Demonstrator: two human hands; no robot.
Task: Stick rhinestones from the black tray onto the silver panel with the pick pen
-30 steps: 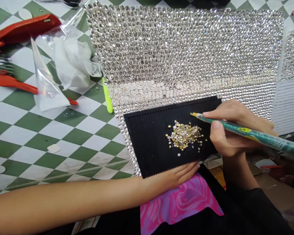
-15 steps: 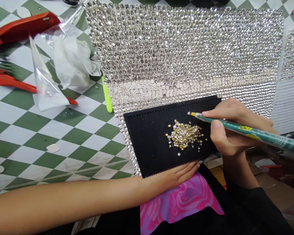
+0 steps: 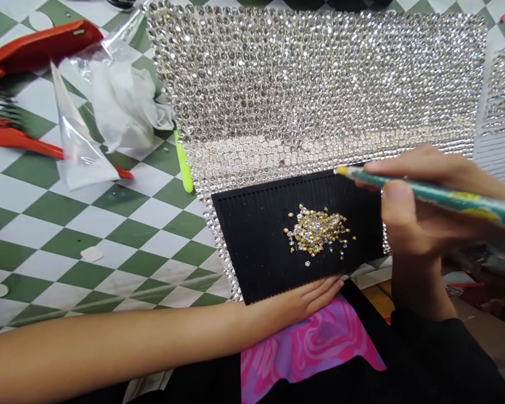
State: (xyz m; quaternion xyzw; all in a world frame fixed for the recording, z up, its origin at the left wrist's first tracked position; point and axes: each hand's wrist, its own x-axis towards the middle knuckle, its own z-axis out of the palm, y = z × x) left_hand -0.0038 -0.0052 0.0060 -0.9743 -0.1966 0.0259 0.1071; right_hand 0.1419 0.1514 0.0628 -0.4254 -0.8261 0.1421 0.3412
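My right hand (image 3: pixel 429 196) pinches a green wax-tipped pencil (image 3: pixel 441 193) between thumb and fingers. The pencil's yellow tip is over the far edge of a ribbed black tray (image 3: pixel 261 241), with a tiny pale speck at its end, probably a rhinestone. A pile of gold-backed and clear rhinestones (image 3: pixel 317 230) lies on the tray. Along the tray's near edge rests my left hand (image 3: pixel 315 297), flat with fingers stretched out. Beyond the tray spreads a sheet covered in rows of silver rhinestones (image 3: pixel 320 73), which the tray partly covers.
To the left on the checkered tablecloth (image 3: pixel 122 235) lie red-handled pliers (image 3: pixel 46 47), a clear plastic cone bag (image 3: pixel 82 151) and crumpled white tissue (image 3: pixel 124 104). A neon yellow stick (image 3: pixel 184 165) pokes from the sheet's left edge. White ridged strips (image 3: pixel 500 160) are at the right.
My right hand has moved up and right, carrying the pencil tip from the tray's surface to its far edge. The single rhinestone by the tip has left that spot. My left hand stays put.
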